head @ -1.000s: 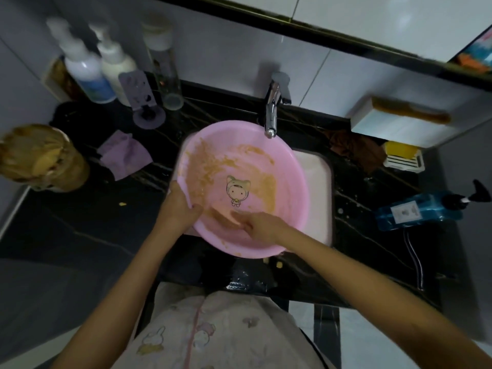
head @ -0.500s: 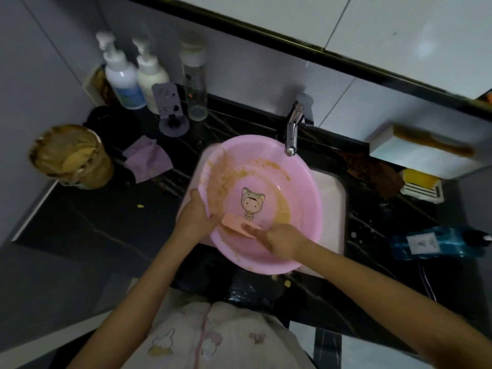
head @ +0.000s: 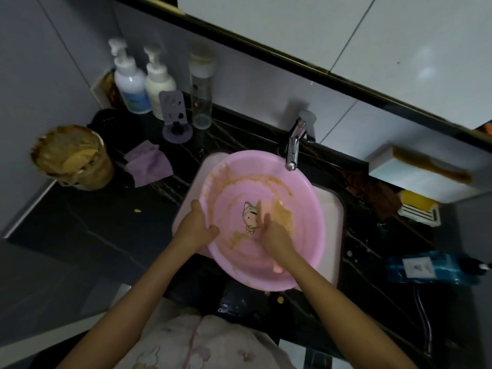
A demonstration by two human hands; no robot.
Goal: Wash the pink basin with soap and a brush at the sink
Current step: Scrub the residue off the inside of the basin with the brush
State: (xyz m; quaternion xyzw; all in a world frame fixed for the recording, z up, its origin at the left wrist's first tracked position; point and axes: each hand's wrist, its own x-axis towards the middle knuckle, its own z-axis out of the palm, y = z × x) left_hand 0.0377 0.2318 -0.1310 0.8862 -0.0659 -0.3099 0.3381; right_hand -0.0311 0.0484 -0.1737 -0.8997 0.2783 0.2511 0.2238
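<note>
The pink basin (head: 306,209) sits tilted over the white sink (head: 334,209) under the tap (head: 294,145). Brown smears cover its inside around a cartoon figure on the bottom. My left hand (head: 195,227) grips the basin's near left rim, thumb inside. My right hand (head: 274,235) is inside the basin and holds a pink brush (head: 265,211) against the bottom beside the cartoon; the brush's handle end pokes out below my wrist.
On the black counter: a brown-smeared jar (head: 73,158) at the left, a purple cloth (head: 147,165), two pump bottles (head: 145,83) and a clear bottle (head: 201,91) at the back, a blue bottle (head: 431,267) lying at the right, a yellow soap dish (head: 418,206).
My right hand has swept the brush from the basin's near left side to the middle, beside the cartoon. My left hand keeps its hold on the rim. The camera view has shifted.
</note>
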